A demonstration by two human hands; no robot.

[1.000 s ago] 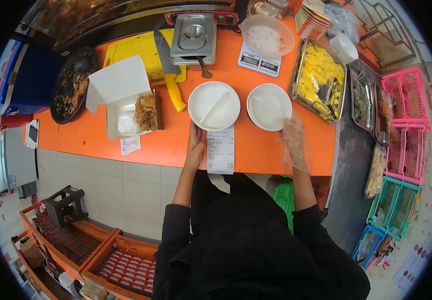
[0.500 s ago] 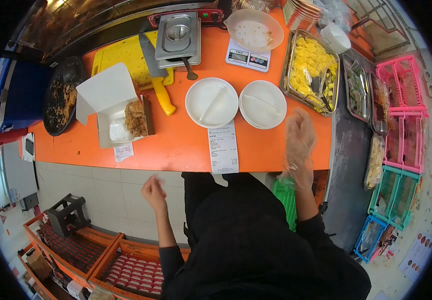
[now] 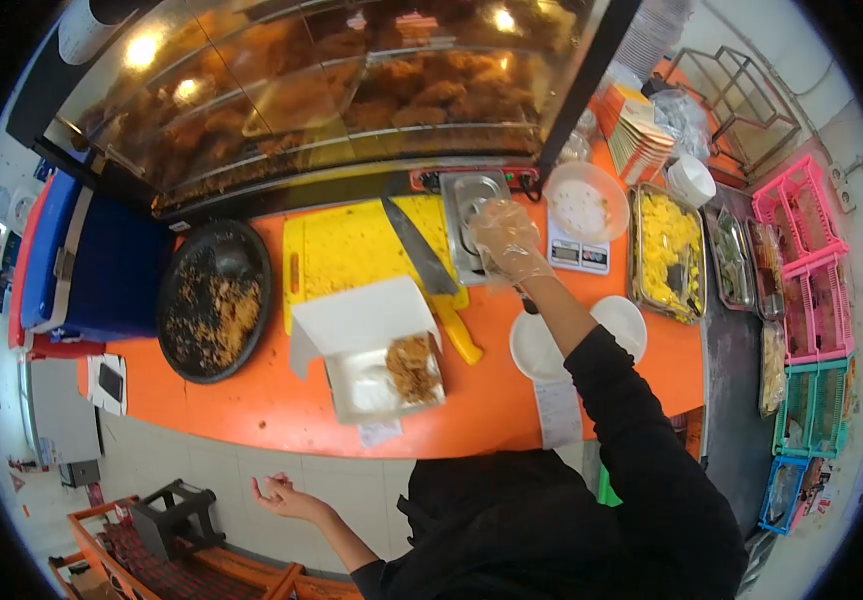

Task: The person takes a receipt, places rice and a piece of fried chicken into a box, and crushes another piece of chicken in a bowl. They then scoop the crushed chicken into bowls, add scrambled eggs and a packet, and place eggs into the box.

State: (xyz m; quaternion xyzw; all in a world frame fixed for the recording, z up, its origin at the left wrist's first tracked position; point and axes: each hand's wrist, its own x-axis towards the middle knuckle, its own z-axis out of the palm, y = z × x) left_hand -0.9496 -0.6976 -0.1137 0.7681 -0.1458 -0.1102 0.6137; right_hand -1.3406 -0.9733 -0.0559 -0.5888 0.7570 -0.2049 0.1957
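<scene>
One lidded metal pan (image 3: pixel 459 215) is reached by the gloved right hand (image 3: pixel 508 240), whose fingers are curled over the lid; whether anything is grasped cannot be told, since the palm side is hidden. The bare left hand (image 3: pixel 287 497) is held beyond the edge of the surface (image 3: pixel 202 405), released, with its fingers loosely spread.

The lid is best pinched at its centre and kept level, so that the pan is not dragged or tipped. The knife (image 3: pixel 419 247), just to the left of the right hand, is to be kept clear of the wrist and sleeve. The forearm is best carried high, as the left bowl (image 3: pixel 532 350) is partly covered by it and could be brushed; the right bowl (image 3: pixel 620 327) is set farther out on the other side of the arm.

Half a second earlier, the right hand is seen raised beside the bowls; now it is placed at the pan. The left hand's fingers, curled then, are now more opened. The view is shifted too, and the display case (image 3: pixel 352 100) is shown beyond the right hand.
</scene>
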